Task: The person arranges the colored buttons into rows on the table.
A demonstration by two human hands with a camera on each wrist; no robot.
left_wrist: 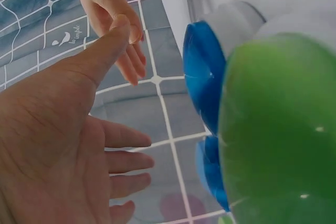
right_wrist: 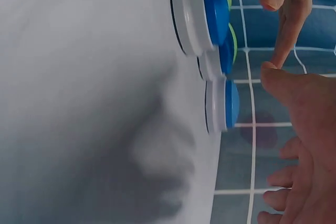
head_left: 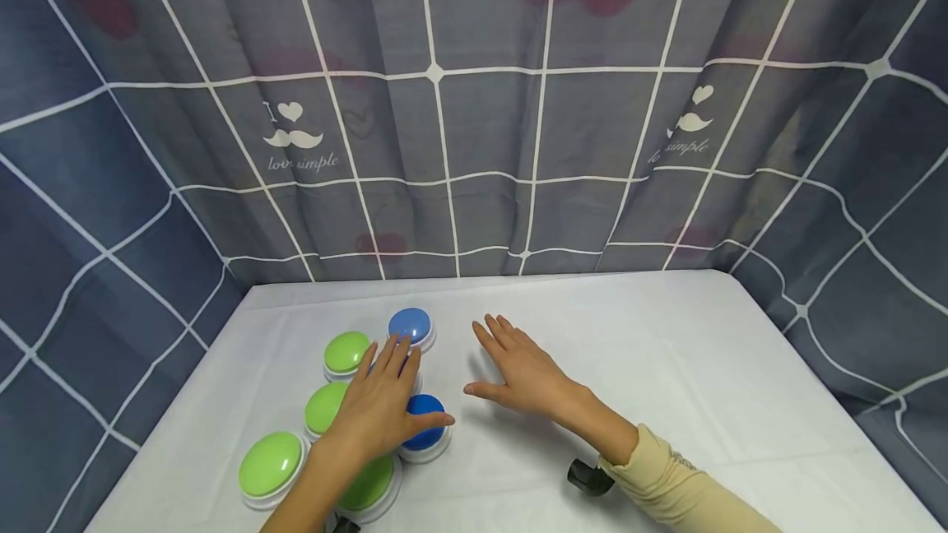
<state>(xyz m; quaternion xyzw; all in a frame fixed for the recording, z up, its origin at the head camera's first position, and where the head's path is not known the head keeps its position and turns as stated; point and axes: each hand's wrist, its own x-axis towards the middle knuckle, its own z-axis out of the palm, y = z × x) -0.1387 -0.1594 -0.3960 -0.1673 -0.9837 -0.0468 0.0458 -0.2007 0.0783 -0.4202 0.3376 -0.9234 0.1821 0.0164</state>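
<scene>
My left hand [head_left: 378, 410] hovers over a group of round push buttons with domed tops and white bases, its fingers extended and holding nothing. Beneath and beside it are a far blue button [head_left: 410, 324], a near blue button [head_left: 424, 411] and several green buttons [head_left: 270, 465]. Another blue button is mostly hidden under its fingers. In the left wrist view the palm [left_wrist: 52, 145] is apart from the green dome [left_wrist: 283, 129]. To the right of the buttons, my right hand [head_left: 529, 373] is raised above the white cloth, fingers extended; its shadow falls below in the right wrist view.
A white cloth [head_left: 666, 352] covers the table. Dark grey-blue curtains [head_left: 489, 130] with white grid lines stand behind and on both sides. A small black device [head_left: 588, 477] is at the right wrist, by a beige sleeve [head_left: 681, 484].
</scene>
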